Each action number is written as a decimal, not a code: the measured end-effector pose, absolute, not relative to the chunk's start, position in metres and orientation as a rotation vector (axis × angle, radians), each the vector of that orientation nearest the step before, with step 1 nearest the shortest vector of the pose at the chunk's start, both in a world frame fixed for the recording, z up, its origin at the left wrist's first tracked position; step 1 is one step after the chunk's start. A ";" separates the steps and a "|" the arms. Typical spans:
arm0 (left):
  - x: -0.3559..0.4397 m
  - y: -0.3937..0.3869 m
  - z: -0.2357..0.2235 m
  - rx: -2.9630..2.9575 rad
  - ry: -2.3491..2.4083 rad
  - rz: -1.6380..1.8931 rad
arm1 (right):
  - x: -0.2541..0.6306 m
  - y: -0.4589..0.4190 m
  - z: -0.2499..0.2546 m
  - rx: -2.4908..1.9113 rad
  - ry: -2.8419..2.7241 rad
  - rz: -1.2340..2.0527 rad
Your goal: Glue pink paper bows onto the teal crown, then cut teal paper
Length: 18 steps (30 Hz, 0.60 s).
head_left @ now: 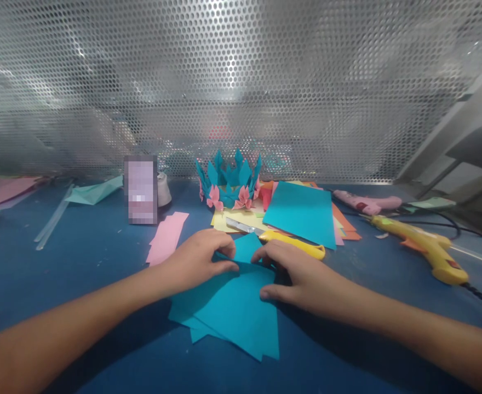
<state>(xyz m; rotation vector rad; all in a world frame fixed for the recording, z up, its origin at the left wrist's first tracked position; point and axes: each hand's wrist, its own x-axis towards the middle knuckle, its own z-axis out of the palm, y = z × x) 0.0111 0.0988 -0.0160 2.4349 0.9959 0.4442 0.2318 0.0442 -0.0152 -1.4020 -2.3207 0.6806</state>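
Several blue paper sheets (241, 306) lie loosely stacked in front of me, their corners fanned out. At the far left edge of the top sheet, my left hand (202, 256) has its thumb and curled fingers closed on the paper. My right hand (296, 273) grips the same sheet on its right side, fingers bent over the far edge and thumb on the paper. A smaller blue paper piece (250, 246) shows just beyond both hands. Touching distance from my right fingers lies a yellow utility knife (292, 243), its blade out and pointing left.
Behind stands a blue paper crown (228, 183) with pink bows. Coloured sheets (302, 210) are piled right of it. Pink strips (167, 238), a blurred-out phone (141, 189) and a thread spool (164, 190) stand left. Yellow (424, 246) and pink (368, 202) glue guns lie right, trailing cables.
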 end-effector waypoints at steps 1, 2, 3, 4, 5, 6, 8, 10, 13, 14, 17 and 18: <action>0.011 0.099 -0.016 2.375 1.012 0.474 | 0.232 0.045 -0.017 -1.396 -2.286 0.666; 0.011 0.099 -0.015 2.307 1.039 0.505 | 0.233 0.046 -0.018 -1.396 -2.249 0.656; 0.010 0.099 -0.015 2.235 1.075 0.534 | 0.234 0.048 -0.019 -1.399 -2.209 0.648; 0.010 0.100 -0.015 2.165 1.107 0.563 | 0.234 0.049 -0.020 -1.401 -2.164 0.640; 0.010 0.100 -0.015 2.102 1.130 0.592 | 0.234 0.050 -0.021 -1.395 -2.117 0.636; 0.009 0.102 -0.015 2.044 1.143 0.625 | 0.235 0.051 -0.021 -1.376 -2.071 0.640; 0.009 0.104 -0.016 1.945 1.141 0.692 | 0.235 0.053 -0.023 -1.310 -1.982 0.676; 0.009 0.106 -0.018 1.875 1.119 0.739 | 0.235 0.054 -0.025 -1.239 -1.911 0.730; 0.011 0.108 -0.020 1.790 1.084 0.743 | 0.235 0.054 -0.029 -1.198 -1.852 0.764; 0.011 0.107 -0.021 1.753 1.073 0.737 | 0.235 0.054 -0.030 -1.200 -1.847 0.760; 0.013 0.105 -0.020 1.607 1.028 0.701 | 0.237 0.055 -0.031 -1.190 -1.878 0.585; 0.014 0.104 -0.019 1.555 1.009 0.681 | 0.238 0.055 -0.030 -1.159 -1.902 0.482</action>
